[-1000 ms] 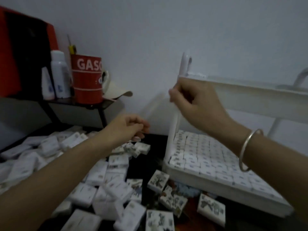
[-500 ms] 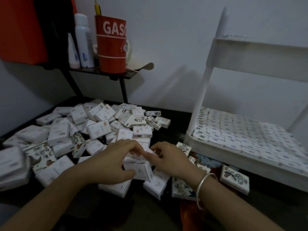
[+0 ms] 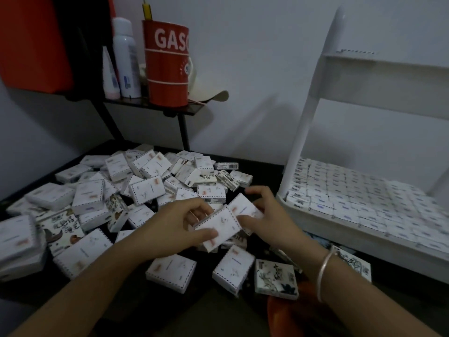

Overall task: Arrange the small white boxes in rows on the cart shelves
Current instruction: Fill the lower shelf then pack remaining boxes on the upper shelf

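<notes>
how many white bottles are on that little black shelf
2, both left of the red can: a tall spray bottle next to it and a small pointed bottle further left. More may be hidden behind the can.

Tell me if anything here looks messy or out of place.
Yes: the loose boxes lie in a jumbled heap beside the cart, tilted and overlapping, some showing illustrated faces instead of white. The shelf rows on the cart's lower shelf look tidy by contrast. Nothing appears spilled or damaged.
</notes>
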The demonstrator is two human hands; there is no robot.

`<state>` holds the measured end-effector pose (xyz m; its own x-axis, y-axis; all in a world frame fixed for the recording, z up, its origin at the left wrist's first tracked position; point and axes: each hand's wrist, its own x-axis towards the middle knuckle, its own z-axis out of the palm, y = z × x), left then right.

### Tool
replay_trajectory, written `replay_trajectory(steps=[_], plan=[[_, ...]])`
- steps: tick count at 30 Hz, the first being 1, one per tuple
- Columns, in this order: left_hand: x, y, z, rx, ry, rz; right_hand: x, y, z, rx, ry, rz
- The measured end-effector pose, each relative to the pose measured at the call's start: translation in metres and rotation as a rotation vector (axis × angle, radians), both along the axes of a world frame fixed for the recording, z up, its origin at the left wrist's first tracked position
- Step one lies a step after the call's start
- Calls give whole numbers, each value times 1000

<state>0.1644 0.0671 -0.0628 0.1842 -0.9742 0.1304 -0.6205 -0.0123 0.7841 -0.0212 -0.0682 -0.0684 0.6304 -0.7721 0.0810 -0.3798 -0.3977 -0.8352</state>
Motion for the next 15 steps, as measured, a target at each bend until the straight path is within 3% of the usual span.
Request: replay_trajectory(steps=[4, 9, 15], plan=[[-16, -11, 20, 28, 139, -56, -28, 0, 24, -15, -58, 64], [-42, -28, 54, 8, 223, -165, -66, -6, 55, 20, -179, -14], [-76, -54, 123, -79, 228, -253, -112, -17, 111, -94, -280, -89]])
